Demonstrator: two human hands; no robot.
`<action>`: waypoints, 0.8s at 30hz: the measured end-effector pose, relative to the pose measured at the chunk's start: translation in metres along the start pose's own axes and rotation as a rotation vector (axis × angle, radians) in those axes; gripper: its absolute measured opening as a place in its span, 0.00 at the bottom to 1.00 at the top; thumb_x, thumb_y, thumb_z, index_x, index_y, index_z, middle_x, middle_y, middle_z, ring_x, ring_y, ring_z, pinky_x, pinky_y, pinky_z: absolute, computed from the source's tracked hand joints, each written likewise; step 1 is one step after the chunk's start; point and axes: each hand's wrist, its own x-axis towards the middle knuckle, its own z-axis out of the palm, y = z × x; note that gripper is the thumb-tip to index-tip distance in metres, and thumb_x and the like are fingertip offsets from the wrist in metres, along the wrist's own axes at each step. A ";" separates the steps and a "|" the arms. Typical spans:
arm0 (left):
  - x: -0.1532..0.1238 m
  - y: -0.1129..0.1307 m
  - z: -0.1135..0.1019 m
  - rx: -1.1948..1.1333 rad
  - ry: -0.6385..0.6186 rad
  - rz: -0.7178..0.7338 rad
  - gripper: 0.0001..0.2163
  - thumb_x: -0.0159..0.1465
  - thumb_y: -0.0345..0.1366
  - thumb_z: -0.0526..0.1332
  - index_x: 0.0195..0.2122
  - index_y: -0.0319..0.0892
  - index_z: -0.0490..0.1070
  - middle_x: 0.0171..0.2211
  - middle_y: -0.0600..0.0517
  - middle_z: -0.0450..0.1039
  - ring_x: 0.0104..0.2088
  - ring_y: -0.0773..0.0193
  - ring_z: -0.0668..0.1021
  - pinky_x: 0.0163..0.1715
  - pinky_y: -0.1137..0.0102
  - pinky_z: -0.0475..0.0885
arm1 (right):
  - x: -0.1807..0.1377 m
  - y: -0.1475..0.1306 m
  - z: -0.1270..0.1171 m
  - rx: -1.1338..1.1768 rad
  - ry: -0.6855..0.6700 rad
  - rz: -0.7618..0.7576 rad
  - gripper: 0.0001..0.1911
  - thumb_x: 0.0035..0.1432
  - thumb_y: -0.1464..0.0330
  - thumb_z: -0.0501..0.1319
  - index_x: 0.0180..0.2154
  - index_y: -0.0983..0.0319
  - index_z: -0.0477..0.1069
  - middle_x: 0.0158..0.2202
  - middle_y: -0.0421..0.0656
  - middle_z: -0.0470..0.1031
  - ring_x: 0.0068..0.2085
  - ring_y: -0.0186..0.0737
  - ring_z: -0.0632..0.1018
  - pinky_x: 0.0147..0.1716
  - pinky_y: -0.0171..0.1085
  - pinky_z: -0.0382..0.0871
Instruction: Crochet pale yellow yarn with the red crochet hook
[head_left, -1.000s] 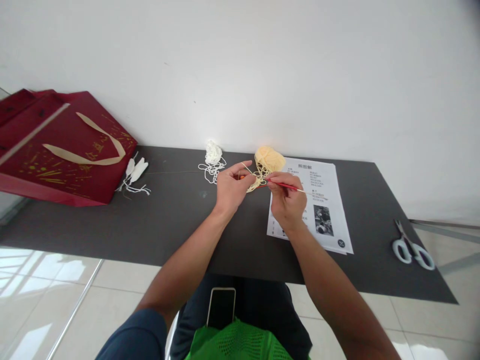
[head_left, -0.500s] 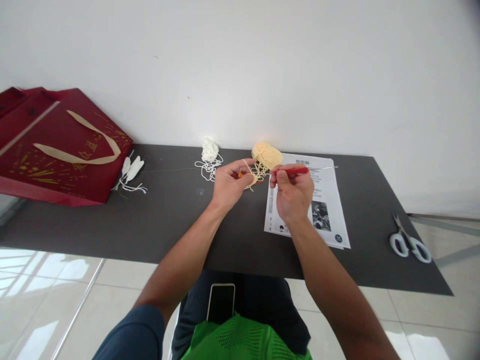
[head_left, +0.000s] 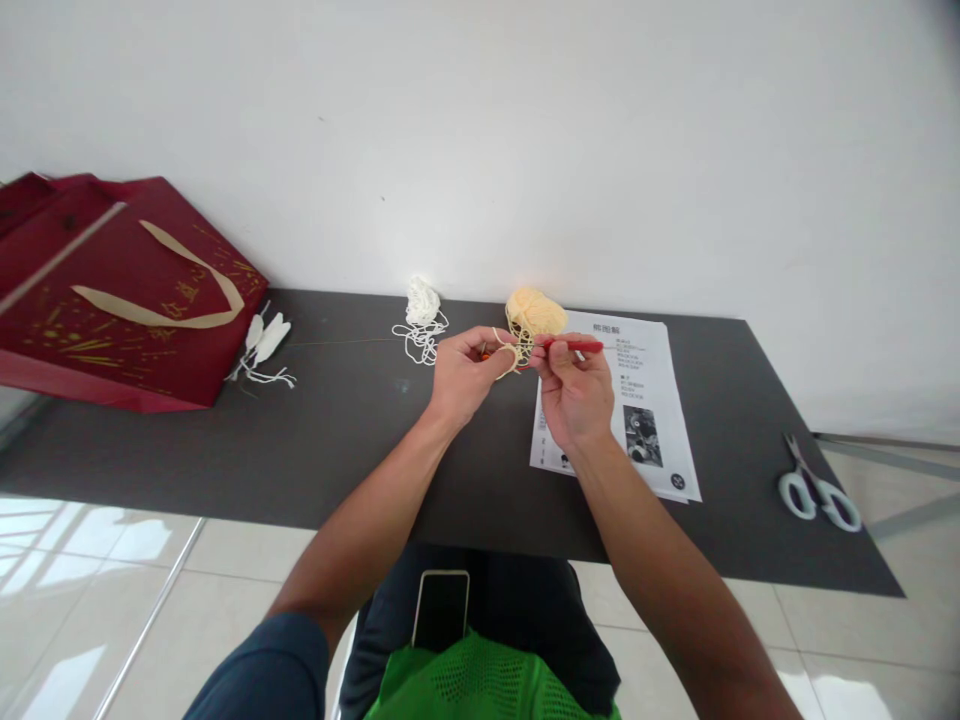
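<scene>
Between thumb and fingers, my left hand (head_left: pixel 469 375) pinches a small piece of pale yellow crochet work (head_left: pixel 508 360), with a strand of yarn over the index finger. A bit of orange shows at those fingers. My right hand (head_left: pixel 577 390) grips a crochet hook by its red handle (head_left: pixel 574 346), its metal end pointing left at the work. Behind both hands lies the pale yellow yarn ball (head_left: pixel 535 312), with loose loops trailing down toward the work. The exact spot where hook and yarn meet is too small to make out.
White yarn (head_left: pixel 423 302) lies near the wall. Printed sheets (head_left: pixel 652 390) rest under my right hand. Scissors (head_left: pixel 817 490) lie at the right end of the dark table (head_left: pixel 337 430). A dark red bag (head_left: pixel 135 300) and small white crocheted pieces (head_left: pixel 266 340) are at left. A phone (head_left: pixel 441 608) lies on my lap.
My right hand has moved a little left with the crochet hook, closer to my left hand. My left hand still holds the yarn work, shifted slightly right and down.
</scene>
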 end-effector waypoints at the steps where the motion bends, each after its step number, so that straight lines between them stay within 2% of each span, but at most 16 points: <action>1: 0.000 -0.001 0.000 -0.001 0.004 0.008 0.07 0.52 0.33 0.72 0.32 0.40 0.81 0.25 0.54 0.75 0.25 0.71 0.72 0.28 0.74 0.67 | -0.001 0.001 0.001 -0.002 -0.002 0.003 0.12 0.55 0.60 0.74 0.35 0.57 0.75 0.35 0.37 0.83 0.31 0.32 0.82 0.37 0.36 0.85; 7: 0.001 -0.004 -0.001 -0.057 0.015 0.090 0.05 0.52 0.32 0.72 0.31 0.42 0.81 0.33 0.53 0.77 0.29 0.70 0.74 0.31 0.73 0.68 | -0.002 0.002 0.005 0.038 0.059 0.039 0.12 0.52 0.61 0.75 0.35 0.58 0.77 0.35 0.37 0.84 0.31 0.30 0.83 0.37 0.32 0.85; 15: 0.001 -0.001 0.001 -0.014 0.026 0.031 0.18 0.52 0.31 0.72 0.45 0.42 0.81 0.29 0.55 0.76 0.28 0.71 0.74 0.32 0.73 0.71 | -0.004 0.009 0.007 0.009 0.059 0.038 0.10 0.56 0.62 0.73 0.37 0.58 0.77 0.37 0.38 0.84 0.33 0.30 0.83 0.41 0.33 0.85; 19: 0.000 0.000 0.002 -0.038 0.023 0.017 0.20 0.52 0.32 0.73 0.48 0.42 0.81 0.28 0.57 0.75 0.28 0.71 0.74 0.33 0.73 0.72 | -0.005 0.010 0.009 0.010 0.089 0.030 0.10 0.55 0.63 0.73 0.36 0.59 0.77 0.37 0.39 0.84 0.32 0.30 0.83 0.40 0.34 0.84; 24: 0.003 -0.001 0.000 -0.079 0.040 0.043 0.18 0.54 0.34 0.72 0.47 0.43 0.82 0.27 0.57 0.74 0.28 0.71 0.74 0.34 0.72 0.72 | -0.006 0.012 0.010 -0.059 0.109 -0.031 0.09 0.55 0.63 0.73 0.34 0.59 0.78 0.32 0.38 0.82 0.31 0.32 0.80 0.35 0.34 0.81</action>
